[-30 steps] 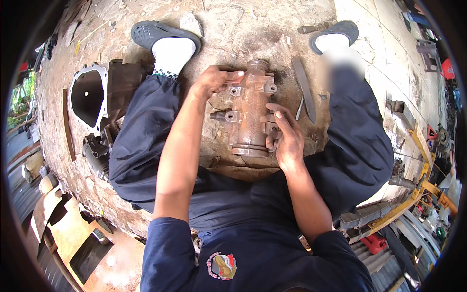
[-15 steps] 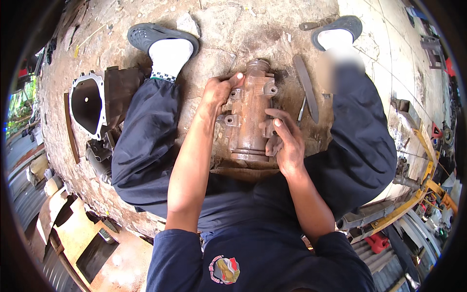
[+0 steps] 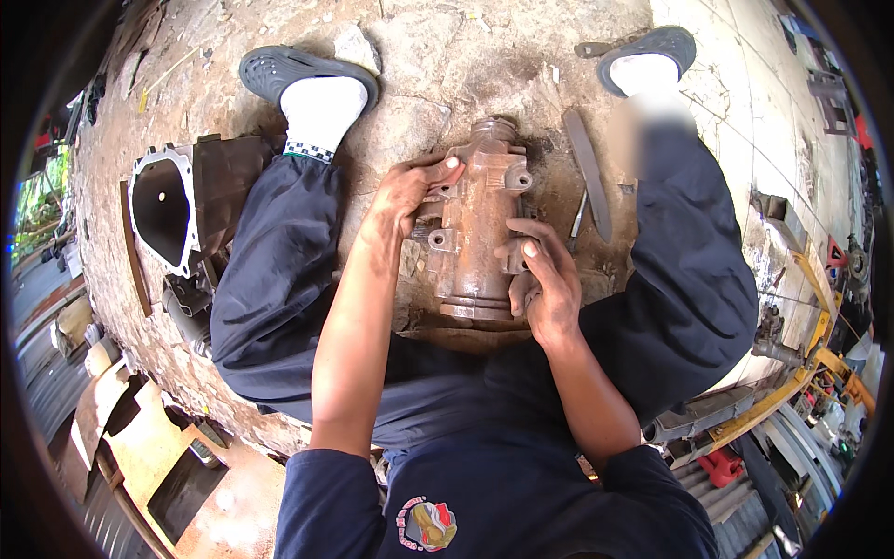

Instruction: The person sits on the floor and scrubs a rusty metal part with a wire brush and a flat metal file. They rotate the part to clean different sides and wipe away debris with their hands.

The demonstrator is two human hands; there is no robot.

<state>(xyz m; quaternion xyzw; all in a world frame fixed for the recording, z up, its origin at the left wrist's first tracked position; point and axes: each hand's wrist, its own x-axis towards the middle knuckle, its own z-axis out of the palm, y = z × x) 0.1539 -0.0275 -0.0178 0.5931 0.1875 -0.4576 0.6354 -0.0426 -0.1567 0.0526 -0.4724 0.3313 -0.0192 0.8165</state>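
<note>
A rusty cast-metal cylindrical housing [image 3: 480, 233] with bolt lugs lies upright in the picture between my legs on the stained floor. My left hand [image 3: 414, 191] grips its upper left side, thumb over the upper lug and fingers tucked out of sight. My right hand [image 3: 545, 279] is closed round the lower right side, fingers curled on a projection there. Just right of the housing lie a long flat dark bar [image 3: 587, 172] and a thin metal rod [image 3: 577, 219] beside it.
A large dark casing [image 3: 228, 191] with a pale open flange sits left of my leg beside a long strip [image 3: 135, 247]. A small tool [image 3: 591, 48] lies by my right shoe. Yellow metal frames [image 3: 810, 331], pipes and assorted parts crowd the right edge; cut sheet pieces [image 3: 223, 503] lie lower left.
The housing has shifted slightly toward me, down in the picture. My left hand has come down along its left side with it, and my right hand has lowered a little.
</note>
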